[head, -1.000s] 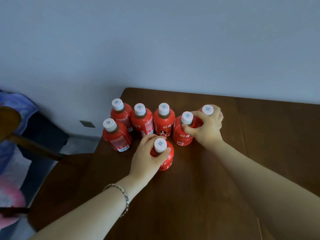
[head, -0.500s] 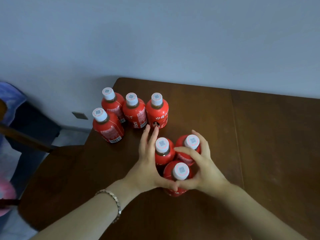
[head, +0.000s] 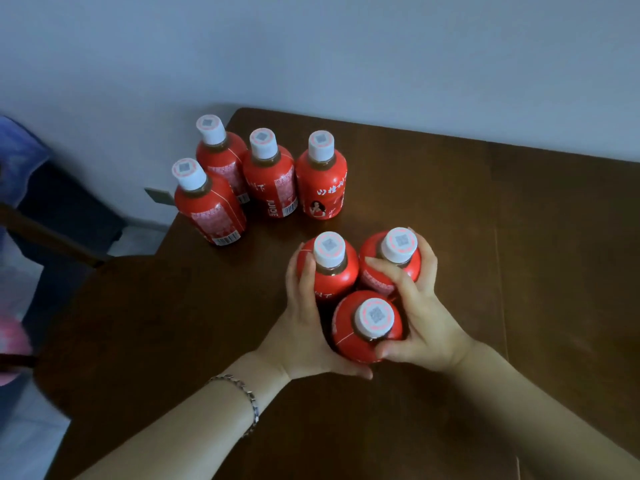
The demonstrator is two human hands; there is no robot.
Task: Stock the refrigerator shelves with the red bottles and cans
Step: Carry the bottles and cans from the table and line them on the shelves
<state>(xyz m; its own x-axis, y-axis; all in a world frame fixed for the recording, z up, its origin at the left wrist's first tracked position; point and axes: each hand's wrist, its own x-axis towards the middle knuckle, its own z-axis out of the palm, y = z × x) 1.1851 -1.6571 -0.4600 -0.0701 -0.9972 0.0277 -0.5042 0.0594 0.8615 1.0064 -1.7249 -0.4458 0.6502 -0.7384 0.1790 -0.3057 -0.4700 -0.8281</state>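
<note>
**Three red bottles gathered between two hands**

From where I stand, both hands are closed round a cluster of three squat red plastic bottles (head: 341,277) with white screw caps, over the near middle of the dark brown wooden table (head: 467,209). Within the cluster, one bottle (head: 346,336) sits at six o'clock, one (head: 329,249) at eleven and one (head: 398,241) at one o'clock, and their bodies touch. The left hand (head: 304,327) curls its fingers round the outer flank of the eleven o'clock bottle, and its thumb reaches under the six o'clock one. The right hand (head: 420,317) wraps its fingers behind the one o'clock bottle, with a finger between the bottles and its thumb against the six o'clock one. I cannot tell whether the three rest on the table or hang just above it.

All three stand upright, long axes vertical and caps pointing up. Each is capped. A dark brown band shows at the neck under the cap, and the red wrap hides the rest of the contents.

At ten o'clock from the hands, by the table's far left corner, four more red white-capped bottles (head: 268,178) stand upright close together. Three form a row and the fourth stands in front at its left end. The row's right-hand bottle (head: 322,183) shows a printed figure.

A silver link bracelet (head: 251,401) circles the left wrist. A pale grey wall (head: 346,46) rises behind the table.
</note>
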